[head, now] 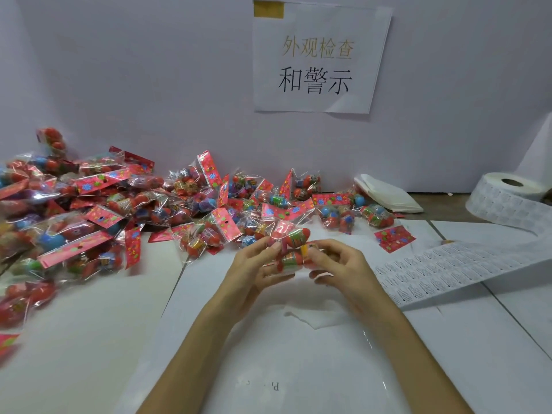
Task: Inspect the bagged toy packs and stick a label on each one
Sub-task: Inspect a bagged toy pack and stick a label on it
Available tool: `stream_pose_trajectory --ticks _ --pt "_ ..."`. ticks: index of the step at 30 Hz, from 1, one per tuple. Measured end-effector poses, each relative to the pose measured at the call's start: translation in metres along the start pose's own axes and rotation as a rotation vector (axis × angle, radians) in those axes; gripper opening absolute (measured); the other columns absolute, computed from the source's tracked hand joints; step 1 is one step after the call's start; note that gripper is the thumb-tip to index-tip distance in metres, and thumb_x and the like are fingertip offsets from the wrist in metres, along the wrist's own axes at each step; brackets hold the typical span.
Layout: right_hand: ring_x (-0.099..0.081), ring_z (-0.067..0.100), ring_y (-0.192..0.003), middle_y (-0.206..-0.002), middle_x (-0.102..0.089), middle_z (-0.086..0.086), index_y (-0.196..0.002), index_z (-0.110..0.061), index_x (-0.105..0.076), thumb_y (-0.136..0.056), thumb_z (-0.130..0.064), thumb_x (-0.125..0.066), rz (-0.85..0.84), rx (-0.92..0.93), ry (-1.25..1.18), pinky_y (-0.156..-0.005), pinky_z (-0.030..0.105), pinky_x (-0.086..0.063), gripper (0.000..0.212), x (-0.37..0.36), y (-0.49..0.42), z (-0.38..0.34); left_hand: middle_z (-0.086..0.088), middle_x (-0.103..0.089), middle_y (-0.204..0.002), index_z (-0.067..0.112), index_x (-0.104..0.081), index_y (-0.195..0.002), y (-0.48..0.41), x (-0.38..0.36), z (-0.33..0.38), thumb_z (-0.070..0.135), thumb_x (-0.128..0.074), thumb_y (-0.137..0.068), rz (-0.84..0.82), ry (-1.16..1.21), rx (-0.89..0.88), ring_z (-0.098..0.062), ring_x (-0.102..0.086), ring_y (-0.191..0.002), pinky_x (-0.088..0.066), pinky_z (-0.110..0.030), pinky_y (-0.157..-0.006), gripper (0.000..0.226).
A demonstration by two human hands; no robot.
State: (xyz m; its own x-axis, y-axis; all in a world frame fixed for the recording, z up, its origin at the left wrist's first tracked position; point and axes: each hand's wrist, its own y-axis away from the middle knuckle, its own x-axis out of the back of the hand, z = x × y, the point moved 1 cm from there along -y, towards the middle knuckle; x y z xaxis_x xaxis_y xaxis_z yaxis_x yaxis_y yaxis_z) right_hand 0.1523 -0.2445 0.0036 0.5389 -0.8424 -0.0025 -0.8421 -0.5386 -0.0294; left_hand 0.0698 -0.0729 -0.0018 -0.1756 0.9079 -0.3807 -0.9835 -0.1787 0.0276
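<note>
A clear bagged toy pack [294, 248] with red and orange egg-shaped toys is held above the white table between both hands. My left hand [254, 265] grips its left end, with fingers curled round the bag. My right hand [339, 264] pinches its right end with thumb and fingertips. A big heap of like toy packs [98, 204] with red header cards covers the table's left and back. A label roll [507, 201] stands at the right, and its unrolled label strip [448, 270] runs toward my right hand.
A white wall [149, 85] closes the back, with a paper sign [319, 58] taped on it. A folded white stack [388, 194] lies by the wall right of the heap. A loose red header card [394, 239] lies near the strip. A torn white scrap [313, 318] lies below my hands.
</note>
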Motion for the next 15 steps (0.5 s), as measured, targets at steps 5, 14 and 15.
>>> stream_pose_trajectory --ticks 5,14,15 --pt "-0.071 0.02 -0.078 -0.092 -0.075 0.008 -0.102 -0.014 -0.075 -0.076 -0.04 -0.075 -0.073 0.002 -0.149 -0.07 0.027 -0.058 0.037 0.0 0.002 -0.005 -0.016 -0.068 -0.129 0.014 -0.069 -0.127 0.003 0.003 0.001 0.031 -0.065 -0.095 -0.095 0.083 0.002 -0.033 -0.066 -0.119 -0.057 -0.033 -0.09 0.037" --pt "-0.068 0.009 -0.095 -0.1 -0.075 -0.01 -0.106 -0.026 -0.076 -0.1 -0.014 -0.06 0.15 0.168 0.6 -0.084 0.026 -0.053 0.021 0.029 -0.005 0.001 -0.004 -0.076 -0.093 0.015 -0.058 -0.129 -0.002 0.008 -0.002 0.037 -0.065 -0.097 0.379 -0.36 -0.114 -0.011 -0.075 -0.077 -0.057 -0.024 -0.056 0.04" --pt "-0.064 0.006 -0.102 -0.107 -0.072 -0.014 -0.107 -0.028 -0.075 -0.098 -0.015 -0.062 0.135 0.14 0.754 -0.089 0.026 -0.049 0.021 0.035 -0.005 0.003 0.001 -0.074 -0.086 0.018 -0.056 -0.128 -0.001 0.009 -0.005 0.039 -0.065 -0.097 0.472 -0.542 -0.161 -0.009 -0.073 -0.069 -0.055 -0.025 -0.052 0.038"
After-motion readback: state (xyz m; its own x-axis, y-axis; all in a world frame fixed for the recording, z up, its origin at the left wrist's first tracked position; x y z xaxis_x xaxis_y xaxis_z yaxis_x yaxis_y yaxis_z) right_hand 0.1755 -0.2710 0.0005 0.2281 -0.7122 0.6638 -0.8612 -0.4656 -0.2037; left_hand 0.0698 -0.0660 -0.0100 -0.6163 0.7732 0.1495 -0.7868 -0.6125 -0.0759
